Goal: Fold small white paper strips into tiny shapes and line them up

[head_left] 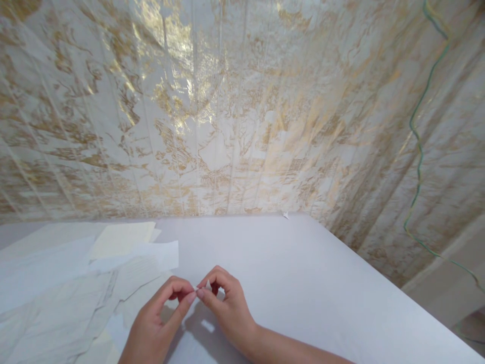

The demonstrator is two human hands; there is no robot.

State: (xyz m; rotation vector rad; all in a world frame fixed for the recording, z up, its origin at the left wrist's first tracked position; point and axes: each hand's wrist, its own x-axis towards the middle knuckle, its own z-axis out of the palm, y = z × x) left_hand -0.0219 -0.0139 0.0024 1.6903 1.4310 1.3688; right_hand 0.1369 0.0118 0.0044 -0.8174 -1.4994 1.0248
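Note:
Just above the white table, near the bottom middle of the head view, both hands meet at the fingertips. My left hand pinches one side of a tiny folded piece of white paper. My right hand pinches the other side, with thumb and index finger pressed together. A small pointed tip of the paper stands up between the right fingers; the rest is hidden by the fingertips.
Overlapping white and cream paper sheets cover the table's left side. A small white folded piece lies at the back edge. Behind rises a gold-patterned wall covering, with a green-yellow wire hanging at the right.

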